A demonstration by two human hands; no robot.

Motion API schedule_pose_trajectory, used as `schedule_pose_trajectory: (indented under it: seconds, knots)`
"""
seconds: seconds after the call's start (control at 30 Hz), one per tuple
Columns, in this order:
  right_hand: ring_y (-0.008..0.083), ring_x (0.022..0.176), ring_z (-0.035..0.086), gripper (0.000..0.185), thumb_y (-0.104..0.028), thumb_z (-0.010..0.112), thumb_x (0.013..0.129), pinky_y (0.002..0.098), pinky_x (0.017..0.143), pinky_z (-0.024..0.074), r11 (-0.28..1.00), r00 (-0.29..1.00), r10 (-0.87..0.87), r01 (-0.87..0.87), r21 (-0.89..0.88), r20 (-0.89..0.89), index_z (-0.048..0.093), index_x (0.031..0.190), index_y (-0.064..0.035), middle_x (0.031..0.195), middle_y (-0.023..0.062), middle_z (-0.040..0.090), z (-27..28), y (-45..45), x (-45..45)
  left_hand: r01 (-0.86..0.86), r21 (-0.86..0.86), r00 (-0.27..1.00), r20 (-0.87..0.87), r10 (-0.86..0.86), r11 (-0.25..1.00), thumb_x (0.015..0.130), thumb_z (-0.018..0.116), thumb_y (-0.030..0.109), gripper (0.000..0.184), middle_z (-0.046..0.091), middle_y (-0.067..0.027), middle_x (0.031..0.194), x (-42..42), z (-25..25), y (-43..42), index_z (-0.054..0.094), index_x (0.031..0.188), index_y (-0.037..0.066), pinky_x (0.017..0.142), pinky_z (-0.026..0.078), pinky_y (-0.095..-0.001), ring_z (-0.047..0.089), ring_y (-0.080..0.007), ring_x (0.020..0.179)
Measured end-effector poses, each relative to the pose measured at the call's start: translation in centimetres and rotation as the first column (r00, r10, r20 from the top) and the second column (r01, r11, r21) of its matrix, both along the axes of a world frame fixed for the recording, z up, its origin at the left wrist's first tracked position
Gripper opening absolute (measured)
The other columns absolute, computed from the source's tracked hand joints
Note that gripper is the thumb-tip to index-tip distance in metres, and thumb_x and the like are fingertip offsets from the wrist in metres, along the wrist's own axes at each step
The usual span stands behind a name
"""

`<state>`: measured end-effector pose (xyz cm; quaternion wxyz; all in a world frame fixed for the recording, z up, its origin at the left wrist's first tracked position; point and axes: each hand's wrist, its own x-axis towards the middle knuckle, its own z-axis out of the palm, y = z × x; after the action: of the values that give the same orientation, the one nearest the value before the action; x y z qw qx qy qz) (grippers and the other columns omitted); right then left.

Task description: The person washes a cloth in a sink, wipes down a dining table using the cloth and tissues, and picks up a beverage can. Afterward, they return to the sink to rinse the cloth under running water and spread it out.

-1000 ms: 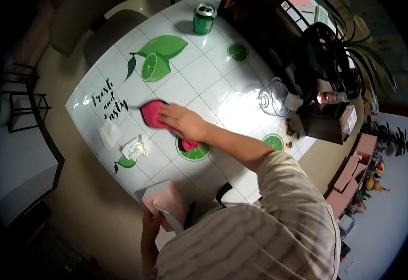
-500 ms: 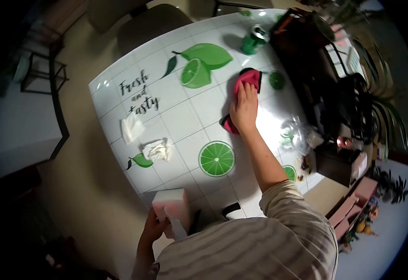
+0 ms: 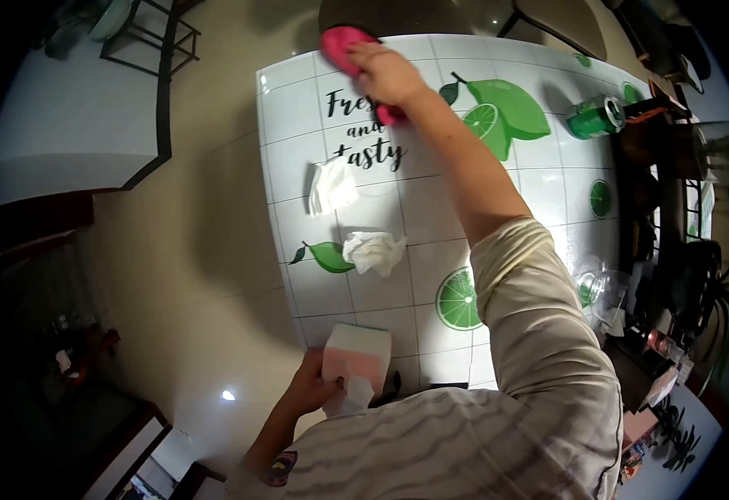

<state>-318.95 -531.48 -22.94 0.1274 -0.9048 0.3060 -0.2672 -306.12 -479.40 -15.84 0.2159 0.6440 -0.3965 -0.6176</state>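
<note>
My right hand (image 3: pixel 388 77) presses a pink cloth (image 3: pixel 344 47) with dark edging onto the far left part of the white tiled-pattern table (image 3: pixel 423 200), over the printed lettering. Part of the cloth reaches the table's far edge. At the near edge, my left hand (image 3: pixel 308 385) grips a pink and white tissue box (image 3: pixel 356 354), a tissue hanging from its side. Between my hands lie a folded white tissue (image 3: pixel 331 187) and a crumpled one (image 3: pixel 374 252).
A green can (image 3: pixel 595 117) stands at the table's right side. Nearer me is a clear plastic container (image 3: pixel 602 292). Dark shelving with various items lines the right edge. Chairs (image 3: pixel 552 25) stand beyond the far edge.
My right hand has carried the cloth first rightward, then across to the far left of the table. The view has turned. My left hand still holds the tissue box.
</note>
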Motion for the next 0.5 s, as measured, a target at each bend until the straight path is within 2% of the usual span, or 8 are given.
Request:
schedule_pose_trajectory:
  seconds: [0.07,0.13,0.2,0.3,0.43,0.5]
  knots:
    - [0.0302,0.120,0.049,0.045,-0.009,0.052,0.073,0.0379,0.104,0.0376,0.974,0.989,0.145,-0.140,0.179,-0.011,0.059,0.117,-0.0048,0.129,0.0120,0.054,0.7,2.2,4.3,0.014,0.009,1.000,0.024,-0.014,1.000,0.072,0.066,0.011,0.047,0.050,-0.0150,0.115,0.0,0.7,-0.4,0.053,0.118,0.004,0.095,0.040,-0.0399,0.047,-0.0315,0.109]
    - [0.0303,0.120,0.049,0.044,-0.005,0.051,0.072,0.0386,0.105,0.0372,0.903,0.915,0.402,-0.401,0.156,0.024,0.062,0.114,-0.0068,0.126,0.0116,0.056,1.2,4.9,5.6,0.027,0.015,0.999,0.034,-0.028,1.000,0.073,0.066,0.012,0.050,0.049,-0.0152,0.116,-0.1,1.5,-0.8,0.053,0.120,0.005,0.096,0.039,-0.0406,0.046,-0.0317,0.111]
    - [0.0293,0.122,0.048,0.041,0.000,0.054,0.069,0.0386,0.106,0.0369,0.783,0.814,0.567,-0.581,0.221,0.129,0.065,0.108,-0.0062,0.122,0.0113,0.059,0.9,7.4,5.2,0.066,0.007,0.995,0.069,-0.066,0.998,0.074,0.066,0.013,0.054,0.047,-0.0165,0.118,-0.5,1.9,-0.9,0.050,0.125,0.006,0.098,0.037,-0.0416,0.043,-0.0333,0.115]
    - [0.0290,0.125,0.047,0.038,0.003,0.058,0.065,0.0421,0.107,0.0354,0.625,0.685,0.710,-0.720,0.302,0.162,0.067,0.101,-0.0042,0.121,0.0114,0.061,0.7,13.1,2.7,0.013,0.074,0.998,0.053,-0.017,0.997,0.072,0.068,0.016,0.065,0.046,-0.0181,0.122,-1.2,2.0,-0.1,0.043,0.132,0.008,0.101,0.035,-0.0420,0.040,-0.0348,0.118]
    - [0.0280,0.123,0.047,0.032,-0.001,0.060,0.067,0.0424,0.106,0.0360,0.501,0.564,0.809,-0.809,0.306,0.167,0.067,0.098,-0.0029,0.117,0.0110,0.062,1.8,19.4,-2.3,0.012,-0.016,1.000,0.000,-0.012,1.000,0.071,0.071,0.019,0.077,0.045,-0.0168,0.124,-2.2,2.5,0.3,0.034,0.137,0.009,0.101,0.035,-0.0422,0.042,-0.0313,0.117]
    - [0.0293,0.122,0.048,0.028,-0.003,0.061,0.066,0.0430,0.107,0.0343,0.431,0.507,0.845,-0.835,0.343,0.173,0.067,0.094,-0.0025,0.115,0.0123,0.062,2.6,22.6,-4.6,-0.141,0.290,0.974,-0.129,0.185,0.947,0.067,0.075,0.020,0.083,0.044,-0.0135,0.126,-2.7,3.4,-0.2,0.032,0.137,0.008,0.100,0.037,-0.0412,0.043,-0.0262,0.117]
